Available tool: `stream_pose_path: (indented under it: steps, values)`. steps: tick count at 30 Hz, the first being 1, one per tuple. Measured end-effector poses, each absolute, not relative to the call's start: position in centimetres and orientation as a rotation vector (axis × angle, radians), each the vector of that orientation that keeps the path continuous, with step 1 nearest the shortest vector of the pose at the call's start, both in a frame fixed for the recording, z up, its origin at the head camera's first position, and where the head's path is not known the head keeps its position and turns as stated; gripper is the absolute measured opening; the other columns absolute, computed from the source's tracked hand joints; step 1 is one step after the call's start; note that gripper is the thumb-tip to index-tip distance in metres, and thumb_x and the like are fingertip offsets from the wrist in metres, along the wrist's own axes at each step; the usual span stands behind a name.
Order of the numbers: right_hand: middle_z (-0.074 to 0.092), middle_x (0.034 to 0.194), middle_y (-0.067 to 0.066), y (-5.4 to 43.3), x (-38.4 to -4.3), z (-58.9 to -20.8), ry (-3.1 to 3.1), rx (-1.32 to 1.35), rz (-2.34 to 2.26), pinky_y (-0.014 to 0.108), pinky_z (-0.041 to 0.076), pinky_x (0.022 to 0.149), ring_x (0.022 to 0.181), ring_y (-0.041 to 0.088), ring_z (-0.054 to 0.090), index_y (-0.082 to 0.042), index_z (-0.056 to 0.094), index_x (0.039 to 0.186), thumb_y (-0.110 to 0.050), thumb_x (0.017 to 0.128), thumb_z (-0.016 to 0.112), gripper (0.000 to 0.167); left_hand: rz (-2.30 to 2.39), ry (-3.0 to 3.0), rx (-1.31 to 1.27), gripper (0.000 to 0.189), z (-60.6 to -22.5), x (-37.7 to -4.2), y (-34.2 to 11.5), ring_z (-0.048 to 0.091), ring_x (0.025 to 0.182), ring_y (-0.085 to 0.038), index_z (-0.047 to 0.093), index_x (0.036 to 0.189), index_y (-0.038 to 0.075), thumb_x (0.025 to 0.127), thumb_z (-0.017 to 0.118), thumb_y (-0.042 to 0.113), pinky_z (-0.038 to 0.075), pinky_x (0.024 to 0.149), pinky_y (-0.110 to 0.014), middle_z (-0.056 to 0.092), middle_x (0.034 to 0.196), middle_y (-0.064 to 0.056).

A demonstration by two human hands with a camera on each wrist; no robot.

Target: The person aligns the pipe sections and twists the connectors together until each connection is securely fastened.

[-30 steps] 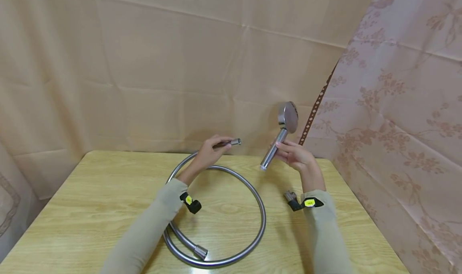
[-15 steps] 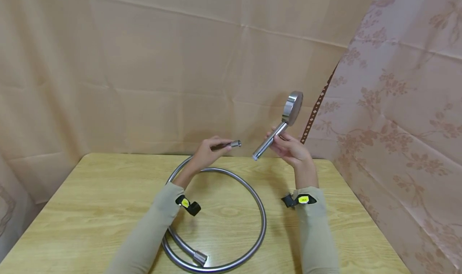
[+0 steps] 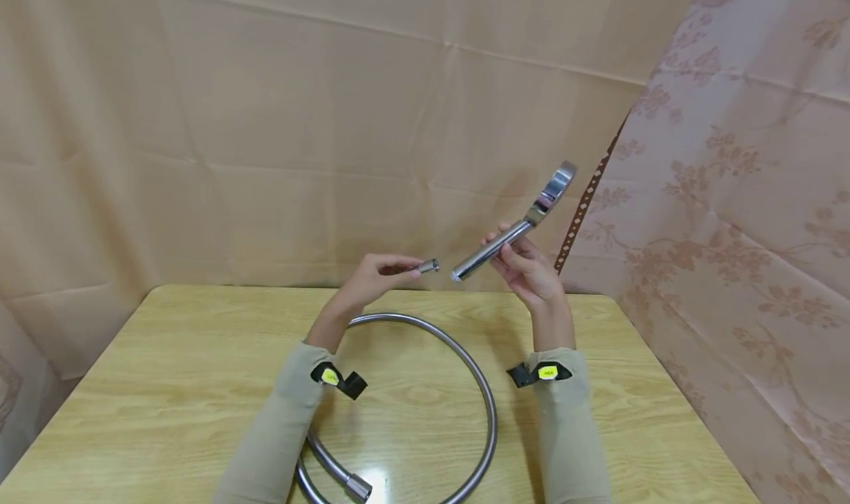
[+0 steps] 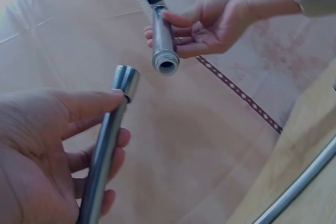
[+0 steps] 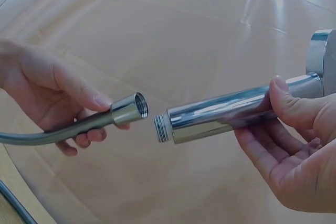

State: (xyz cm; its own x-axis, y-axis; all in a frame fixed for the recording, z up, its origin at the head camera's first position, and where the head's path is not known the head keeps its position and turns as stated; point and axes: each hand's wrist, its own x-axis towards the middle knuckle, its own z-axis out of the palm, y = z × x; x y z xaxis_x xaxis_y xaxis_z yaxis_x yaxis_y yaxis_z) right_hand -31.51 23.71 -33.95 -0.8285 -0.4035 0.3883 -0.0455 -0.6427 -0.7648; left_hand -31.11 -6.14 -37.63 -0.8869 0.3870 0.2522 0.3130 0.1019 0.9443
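My left hand [image 3: 374, 281] pinches a silver shower hose [image 4: 100, 169] just behind its metal end nut [image 5: 130, 109]. The nut's threaded opening points at the handle's end. With thumb and fingers, my right hand [image 3: 534, 271] holds a chrome shower head [image 3: 491, 252] by its handle. Its round head tilts up to the right, seen nearly edge-on in the head view. The handle's threaded end [image 5: 162, 128] faces the nut, with a small gap between the two. Both parts are held above the table's far edge.
The rest of the hose [image 3: 490, 408] lies in a loop on the wooden table [image 3: 199, 386], its other end fitting [image 3: 358, 488] near the front. A beige cloth [image 3: 299, 120] hangs behind, and a floral cloth [image 3: 750, 216] hangs at the right.
My right hand has moved left and tilted the shower head, bringing its handle end closer to the hose nut. My left hand has stayed nearly in place, still holding the hose.
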Motion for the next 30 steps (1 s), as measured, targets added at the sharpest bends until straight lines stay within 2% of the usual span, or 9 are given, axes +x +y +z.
stream_pose_path:
  steps: [5, 9, 12, 21, 25, 28, 30]
  values:
    - [0.076, 0.113, 0.008, 23.0, -31.1, -33.9, 1.219, -0.850, -2.560, 0.032, 0.052, 0.104, 0.113, 0.022, 0.071, -0.010, 0.072, 0.122, 0.008, 0.102, 0.045, 0.037, 1.878, 2.251, 0.626, 0.033, -37.2, -31.0, -6.8, 0.061, 0.107, -0.030, 0.072, 0.126, 0.008, 0.095, 0.074, 0.019, 0.050, 0.091, -0.033, 0.072, 0.119, -0.008]
    - [0.076, 0.115, 0.009, 22.5, -31.1, -33.9, 1.204, -0.920, -2.550, 0.032, 0.052, 0.105, 0.115, 0.023, 0.070, -0.010, 0.071, 0.123, 0.008, 0.102, 0.046, 0.038, 1.861, 2.235, 0.596, 0.034, -36.8, -30.8, -7.1, 0.061, 0.106, -0.022, 0.073, 0.125, 0.009, 0.094, 0.076, 0.021, 0.049, 0.100, -0.043, 0.072, 0.119, -0.007]
    - [0.075, 0.117, 0.011, 22.1, -31.1, -33.9, 1.182, -0.975, -2.544, 0.033, 0.052, 0.105, 0.117, 0.024, 0.069, -0.009, 0.070, 0.125, 0.008, 0.101, 0.049, 0.036, 1.850, 2.234, 0.571, 0.034, -36.7, -30.7, -7.3, 0.062, 0.103, -0.019, 0.073, 0.124, 0.009, 0.093, 0.076, 0.022, 0.048, 0.101, -0.045, 0.072, 0.115, -0.006]
    - [0.075, 0.115, 0.011, 21.5, -30.9, -33.9, 1.229, -1.013, -2.538, 0.032, 0.053, 0.104, 0.115, 0.023, 0.070, -0.007, 0.069, 0.125, 0.006, 0.098, 0.054, 0.034, 1.779, 2.243, 0.571, 0.033, -36.7, -30.5, -7.8, 0.066, 0.105, -0.023, 0.071, 0.127, 0.008, 0.097, 0.072, 0.020, 0.051, 0.092, -0.034, 0.074, 0.113, -0.003]
    - [0.075, 0.115, 0.010, 21.5, -30.8, -33.7, 1.254, -1.023, -2.528, 0.032, 0.053, 0.103, 0.115, 0.023, 0.070, -0.008, 0.069, 0.126, 0.005, 0.098, 0.055, 0.034, 1.750, 2.252, 0.641, 0.034, -36.7, -30.5, -7.9, 0.066, 0.095, -0.019, 0.069, 0.129, 0.006, 0.098, 0.069, 0.020, 0.051, 0.085, -0.033, 0.074, 0.115, -0.013]
    - [0.075, 0.116, 0.010, 21.7, -30.8, -33.7, 1.253, -1.033, -2.526, 0.032, 0.053, 0.103, 0.115, 0.023, 0.070, -0.008, 0.069, 0.127, 0.006, 0.100, 0.053, 0.034, 1.742, 2.245, 0.674, 0.035, -36.8, -30.5, -7.9, 0.065, 0.091, -0.017, 0.068, 0.130, 0.004, 0.099, 0.069, 0.019, 0.050, 0.083, -0.032, 0.073, 0.117, -0.021]
    - [0.075, 0.116, 0.011, 21.9, -30.8, -33.8, 1.259, -1.028, -2.533, 0.032, 0.053, 0.103, 0.115, 0.023, 0.070, -0.008, 0.069, 0.126, 0.007, 0.100, 0.052, 0.035, 1.742, 2.243, 0.676, 0.035, -36.8, -30.6, -7.8, 0.065, 0.090, -0.017, 0.068, 0.130, 0.004, 0.099, 0.069, 0.019, 0.050, 0.083, -0.032, 0.073, 0.115, -0.021]
